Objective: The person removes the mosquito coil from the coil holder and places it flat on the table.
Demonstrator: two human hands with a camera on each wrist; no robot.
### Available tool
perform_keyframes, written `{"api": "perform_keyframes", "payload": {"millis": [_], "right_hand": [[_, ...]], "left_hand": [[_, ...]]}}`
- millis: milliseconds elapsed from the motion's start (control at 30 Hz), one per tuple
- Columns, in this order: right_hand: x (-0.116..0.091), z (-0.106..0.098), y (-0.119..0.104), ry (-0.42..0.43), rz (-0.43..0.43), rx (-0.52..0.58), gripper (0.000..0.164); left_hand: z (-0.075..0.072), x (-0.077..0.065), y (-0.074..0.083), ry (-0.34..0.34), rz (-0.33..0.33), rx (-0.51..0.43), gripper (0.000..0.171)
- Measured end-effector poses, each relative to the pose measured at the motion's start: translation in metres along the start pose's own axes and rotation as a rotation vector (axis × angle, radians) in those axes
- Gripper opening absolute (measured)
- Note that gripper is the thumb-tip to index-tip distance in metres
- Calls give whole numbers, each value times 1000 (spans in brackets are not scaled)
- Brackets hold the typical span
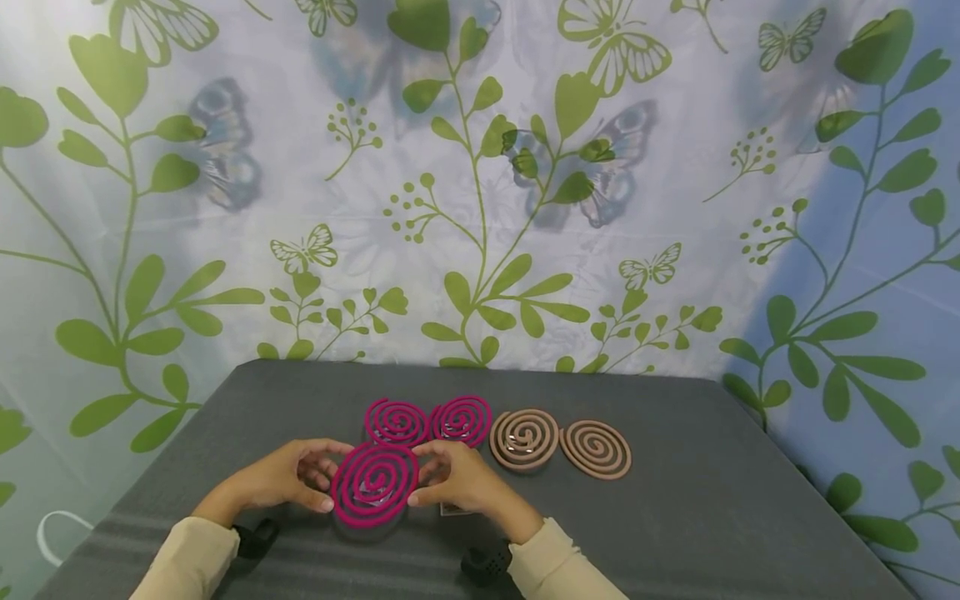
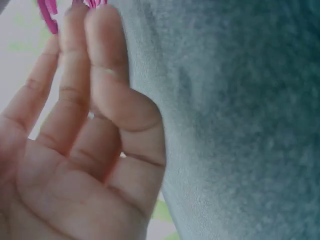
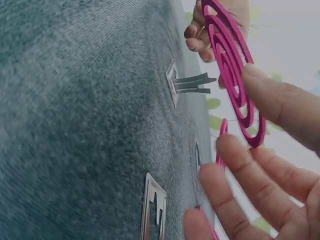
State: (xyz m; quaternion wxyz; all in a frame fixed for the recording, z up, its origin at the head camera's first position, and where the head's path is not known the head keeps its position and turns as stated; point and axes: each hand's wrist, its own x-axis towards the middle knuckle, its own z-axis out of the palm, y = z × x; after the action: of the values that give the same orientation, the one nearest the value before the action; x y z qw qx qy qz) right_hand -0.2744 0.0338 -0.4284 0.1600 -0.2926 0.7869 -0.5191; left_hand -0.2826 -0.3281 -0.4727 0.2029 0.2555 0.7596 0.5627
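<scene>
Left hand (image 1: 294,477): pinches nearest pink coil (image 1: 377,478)
Right hand (image 1: 461,482): pinches its opposite edge
Metal stand (image 3: 171,84): under coil, between hands

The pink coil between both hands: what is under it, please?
A metal stand with raised prongs, on the grey table. In the head view, the coil covers parts of the stand.

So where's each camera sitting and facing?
Head: worn on the head, facing forward and down at gray table; left hand, right hand, sleeves show.
Left wrist: on that wrist, facing along the left hand; only that hand shows.
Right wrist: on that wrist, facing the held pink coil; both hands show.
Shared, head and right wrist: that coil.
</scene>
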Motion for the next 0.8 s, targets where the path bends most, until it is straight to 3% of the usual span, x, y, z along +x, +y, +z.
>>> {"api": "perform_keyframes", "payload": {"millis": [100,200,467,800], "right_hand": [[-1,-4,-1,-13,-18,64,59],[-3,-8,-1,-27,-25,115,61],[-8,-20,6,-26,-81,252,68],[-20,-32,9,-33,-110,389,74]], "left_hand": [[16,-6,38,-5,41,-36,83],[25,-8,57,2,52,-54,79],[34,-5,72,30,70,-56,80],[50,3,89,35,144,-52,82]]}}
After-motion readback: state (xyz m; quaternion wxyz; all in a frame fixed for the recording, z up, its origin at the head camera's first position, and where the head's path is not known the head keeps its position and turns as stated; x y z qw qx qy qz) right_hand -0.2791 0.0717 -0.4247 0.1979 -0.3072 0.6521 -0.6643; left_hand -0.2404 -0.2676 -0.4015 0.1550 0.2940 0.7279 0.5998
